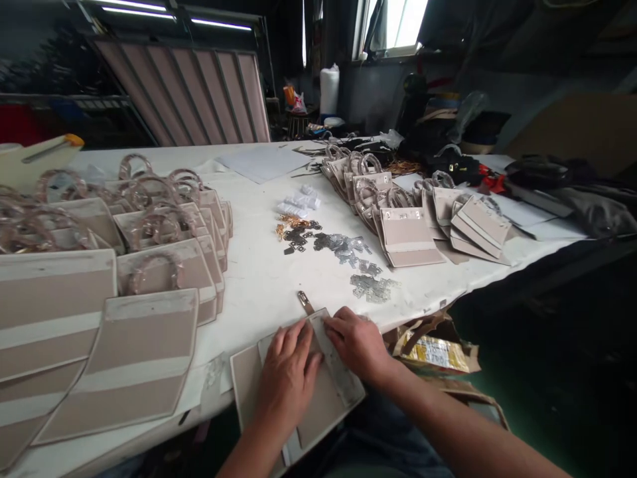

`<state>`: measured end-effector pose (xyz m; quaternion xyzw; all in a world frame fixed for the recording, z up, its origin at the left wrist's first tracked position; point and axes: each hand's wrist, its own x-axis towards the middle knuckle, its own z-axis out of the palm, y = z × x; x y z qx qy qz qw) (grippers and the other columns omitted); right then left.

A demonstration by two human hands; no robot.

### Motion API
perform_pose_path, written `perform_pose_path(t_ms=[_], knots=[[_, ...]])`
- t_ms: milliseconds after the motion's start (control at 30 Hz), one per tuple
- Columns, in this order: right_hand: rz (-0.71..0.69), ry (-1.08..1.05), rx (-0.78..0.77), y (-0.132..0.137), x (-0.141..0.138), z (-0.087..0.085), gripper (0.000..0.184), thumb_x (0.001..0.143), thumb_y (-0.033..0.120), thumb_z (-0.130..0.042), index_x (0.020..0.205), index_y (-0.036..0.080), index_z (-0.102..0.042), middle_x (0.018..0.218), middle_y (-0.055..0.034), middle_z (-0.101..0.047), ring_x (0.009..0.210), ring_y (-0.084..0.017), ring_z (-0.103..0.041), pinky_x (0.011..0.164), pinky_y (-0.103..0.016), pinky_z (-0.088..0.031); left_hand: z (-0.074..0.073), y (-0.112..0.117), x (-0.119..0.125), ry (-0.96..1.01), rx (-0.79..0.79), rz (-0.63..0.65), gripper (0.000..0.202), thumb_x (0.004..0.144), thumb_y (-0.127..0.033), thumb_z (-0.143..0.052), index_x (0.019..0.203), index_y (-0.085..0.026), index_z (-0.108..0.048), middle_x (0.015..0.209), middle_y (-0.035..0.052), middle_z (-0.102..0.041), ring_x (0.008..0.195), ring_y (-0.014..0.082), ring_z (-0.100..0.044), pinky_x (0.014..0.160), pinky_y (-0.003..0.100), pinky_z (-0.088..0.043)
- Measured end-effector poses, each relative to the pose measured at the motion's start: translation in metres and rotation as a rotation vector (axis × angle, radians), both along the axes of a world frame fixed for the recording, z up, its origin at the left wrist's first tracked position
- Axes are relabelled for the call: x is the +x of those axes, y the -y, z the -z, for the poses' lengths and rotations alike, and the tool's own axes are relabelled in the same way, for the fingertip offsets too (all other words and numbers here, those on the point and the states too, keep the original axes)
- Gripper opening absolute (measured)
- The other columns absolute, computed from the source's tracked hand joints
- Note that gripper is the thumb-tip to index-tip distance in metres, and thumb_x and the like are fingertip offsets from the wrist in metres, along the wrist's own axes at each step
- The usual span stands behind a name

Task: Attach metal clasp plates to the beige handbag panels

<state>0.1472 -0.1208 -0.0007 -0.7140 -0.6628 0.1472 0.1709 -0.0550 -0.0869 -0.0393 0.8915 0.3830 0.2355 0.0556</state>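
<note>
A beige bag panel (253, 378) with a pale strip lies at the near edge of the white table (259, 279). My left hand (288, 378) rests flat on it, fingers stretched toward the panel's top strip. My right hand (355, 345) presses its fingertips on the pale top edge of the same panel, fingers bent and close together. A small metal tool (305, 302) lies just beyond the panel.
Stacks of beige panels with clear handles (149, 219) fill the left side. More panels (408, 232) are fanned at the right. Small metal fittings (343, 245) and white pieces (298, 202) lie mid-table. A cardboard box (438, 348) sits below the table edge.
</note>
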Motion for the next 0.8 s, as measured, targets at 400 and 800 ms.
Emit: perform_pose_path(t_ms=[400, 800], knots=[[-0.049, -0.05, -0.032, -0.0044, 0.0034, 0.0022, 0.027, 0.109, 0.034, -0.051, 0.12, 0.033, -0.076, 0.105, -0.0015, -0.073, 0.087, -0.016, -0.07, 0.068, -0.025, -0.041, 0.0067, -0.0094, -0.001, -0.004, 0.02, 0.019, 0.046, 0.103, -0.03, -0.056, 0.148, -0.022, -0.059, 0.15, 0.0131, -0.061, 0.135, 0.0364, -0.055, 0.111, 0.054, -0.053], [-0.084, -0.055, -0.002, -0.0026, 0.0044, -0.0024, 0.022, 0.105, 0.03, -0.054, 0.106, 0.03, -0.077, 0.103, -0.0005, -0.073, 0.087, -0.016, -0.071, 0.074, -0.023, -0.044, 0.0042, -0.0059, -0.0003, -0.017, 0.082, -0.002, 0.047, 0.102, -0.028, -0.057, 0.149, -0.025, -0.059, 0.149, 0.011, -0.062, 0.135, 0.0351, -0.057, 0.11, 0.054, -0.054]])
